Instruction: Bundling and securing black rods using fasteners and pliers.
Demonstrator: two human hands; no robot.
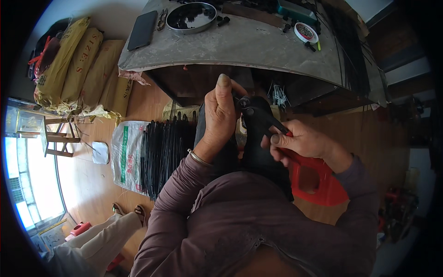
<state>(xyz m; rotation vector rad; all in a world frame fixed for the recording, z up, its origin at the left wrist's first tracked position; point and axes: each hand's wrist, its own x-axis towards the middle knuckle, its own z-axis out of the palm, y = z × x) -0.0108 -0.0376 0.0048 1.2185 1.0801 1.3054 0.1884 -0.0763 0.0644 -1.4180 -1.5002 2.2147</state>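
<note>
The pliers (pixel 258 117) look like matt black metal with glossy red plastic grips. Beyond them, the table (pixel 258 44) top is rough, dull grey, bearing a shiny metal bowl (pixel 191 17).

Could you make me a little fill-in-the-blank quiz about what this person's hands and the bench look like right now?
1. The right hand grips black pliers with ____ handles.
2. The left hand wears a thin metal ____ at the wrist.
3. On the grey workbench, the round metal pan lies next to a dark flat ____.

Missing words: red; bracelet; phone
</note>
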